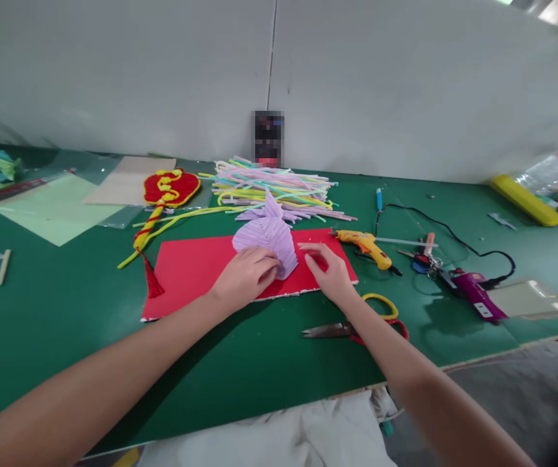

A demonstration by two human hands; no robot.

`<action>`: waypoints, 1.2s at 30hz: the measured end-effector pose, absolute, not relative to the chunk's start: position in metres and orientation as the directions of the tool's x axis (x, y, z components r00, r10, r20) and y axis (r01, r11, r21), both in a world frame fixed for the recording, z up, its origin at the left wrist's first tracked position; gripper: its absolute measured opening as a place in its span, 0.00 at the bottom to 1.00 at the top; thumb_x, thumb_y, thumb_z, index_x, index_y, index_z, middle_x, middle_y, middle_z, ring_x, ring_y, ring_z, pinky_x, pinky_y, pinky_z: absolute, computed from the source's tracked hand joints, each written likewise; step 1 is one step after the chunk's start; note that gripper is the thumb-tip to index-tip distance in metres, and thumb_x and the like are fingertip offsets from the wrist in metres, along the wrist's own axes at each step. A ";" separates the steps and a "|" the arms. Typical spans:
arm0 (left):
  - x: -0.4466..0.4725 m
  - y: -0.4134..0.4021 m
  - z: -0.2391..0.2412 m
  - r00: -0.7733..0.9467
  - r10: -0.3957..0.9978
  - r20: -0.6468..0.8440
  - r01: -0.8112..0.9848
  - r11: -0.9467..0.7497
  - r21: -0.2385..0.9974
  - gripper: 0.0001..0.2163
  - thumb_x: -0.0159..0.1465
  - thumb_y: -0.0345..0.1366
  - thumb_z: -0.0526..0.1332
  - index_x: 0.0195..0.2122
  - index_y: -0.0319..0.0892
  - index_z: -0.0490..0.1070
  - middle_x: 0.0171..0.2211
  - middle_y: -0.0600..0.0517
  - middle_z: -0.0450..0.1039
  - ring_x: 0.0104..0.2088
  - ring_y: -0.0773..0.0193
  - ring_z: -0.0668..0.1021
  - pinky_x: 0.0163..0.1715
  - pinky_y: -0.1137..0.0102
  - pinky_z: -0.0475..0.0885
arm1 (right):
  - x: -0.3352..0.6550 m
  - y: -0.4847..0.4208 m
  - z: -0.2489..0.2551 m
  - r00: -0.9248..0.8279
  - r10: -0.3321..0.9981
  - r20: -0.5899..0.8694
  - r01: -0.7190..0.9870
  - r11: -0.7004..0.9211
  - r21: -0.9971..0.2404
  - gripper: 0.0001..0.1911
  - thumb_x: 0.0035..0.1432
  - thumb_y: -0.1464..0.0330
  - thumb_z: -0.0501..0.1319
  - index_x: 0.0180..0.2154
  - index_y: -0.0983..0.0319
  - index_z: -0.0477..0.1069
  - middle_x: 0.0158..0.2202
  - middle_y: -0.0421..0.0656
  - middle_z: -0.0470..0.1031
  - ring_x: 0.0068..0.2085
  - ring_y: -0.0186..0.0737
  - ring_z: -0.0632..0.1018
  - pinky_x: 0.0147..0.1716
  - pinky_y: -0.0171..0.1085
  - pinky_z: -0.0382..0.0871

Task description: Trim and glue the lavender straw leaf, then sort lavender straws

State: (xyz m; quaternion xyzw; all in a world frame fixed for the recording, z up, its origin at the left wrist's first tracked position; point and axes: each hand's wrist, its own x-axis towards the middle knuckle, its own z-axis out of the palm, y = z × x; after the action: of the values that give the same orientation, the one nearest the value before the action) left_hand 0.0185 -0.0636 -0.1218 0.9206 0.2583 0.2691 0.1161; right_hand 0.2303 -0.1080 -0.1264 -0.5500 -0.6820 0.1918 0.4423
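Scissors [331,331]: 1 | red board [186,269]: 1 | left grip [250,274] touching purple piece [266,233], hold unclear | right grip [330,272] released

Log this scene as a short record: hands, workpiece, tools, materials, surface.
Left hand: touching the lilac ribbed piece; grip unclear
Right hand: open, right of that piece, over the red board
Workpiece: lilac ribbed piece, pointed end toward the wall
Tools: yellow glue gun at the board's right end; scissors nearer the wearer, partly hidden by the right forearm
Materials: coloured fuzzy stems, heaped behind the board
Ornament: red-and-yellow tasselled ornament, back left
Surface: green table
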 end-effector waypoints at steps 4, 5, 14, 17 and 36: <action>0.019 -0.064 -0.122 0.717 0.544 0.437 0.427 -0.837 0.342 0.08 0.64 0.30 0.53 0.40 0.40 0.71 0.41 0.48 0.73 0.43 0.60 0.73 0.45 0.62 0.68 | 0.234 -0.107 -0.124 -0.034 0.932 0.362 0.542 0.321 -0.776 0.08 0.57 0.71 0.54 0.31 0.60 0.71 0.44 0.44 0.76 0.47 0.40 0.75 0.51 0.43 0.66; 0.019 -0.064 -0.122 0.716 0.545 0.437 0.431 -0.837 0.338 0.09 0.64 0.30 0.53 0.41 0.40 0.71 0.42 0.48 0.73 0.44 0.60 0.73 0.45 0.62 0.68 | 0.234 -0.108 -0.124 -0.048 0.932 0.361 0.544 0.327 -0.773 0.08 0.57 0.71 0.54 0.31 0.59 0.72 0.44 0.44 0.76 0.47 0.39 0.75 0.51 0.43 0.66; 0.021 -0.063 -0.127 0.730 0.539 0.421 0.456 -0.842 0.287 0.13 0.65 0.33 0.51 0.47 0.40 0.71 0.51 0.47 0.71 0.54 0.59 0.70 0.55 0.58 0.63 | 0.226 -0.123 -0.118 -0.265 0.793 0.549 0.749 0.528 -0.400 0.12 0.56 0.71 0.55 0.41 0.58 0.73 0.44 0.45 0.76 0.48 0.39 0.74 0.50 0.43 0.66; 0.021 -0.062 -0.128 0.731 0.564 0.385 0.479 -0.825 0.299 0.13 0.65 0.33 0.51 0.46 0.39 0.72 0.50 0.47 0.73 0.54 0.58 0.71 0.55 0.56 0.62 | 0.227 -0.122 -0.119 -0.322 0.768 0.553 0.749 0.565 -0.348 0.11 0.56 0.72 0.55 0.38 0.60 0.75 0.42 0.46 0.77 0.47 0.39 0.74 0.49 0.43 0.67; 0.021 -0.062 -0.130 0.701 0.538 0.468 0.428 -0.842 0.327 0.13 0.65 0.33 0.52 0.48 0.40 0.70 0.48 0.47 0.73 0.51 0.61 0.72 0.54 0.60 0.64 | 0.233 -0.118 -0.115 0.078 0.793 0.604 0.771 0.336 -0.541 0.14 0.62 0.70 0.49 0.39 0.58 0.73 0.38 0.43 0.78 0.42 0.40 0.76 0.46 0.42 0.68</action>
State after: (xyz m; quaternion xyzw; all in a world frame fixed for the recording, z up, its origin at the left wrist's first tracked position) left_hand 0.0212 -0.0623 -0.1295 0.9171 0.2635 0.2830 0.0969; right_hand 0.2331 -0.1182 -0.1152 -0.5762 -0.6787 0.0121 0.4552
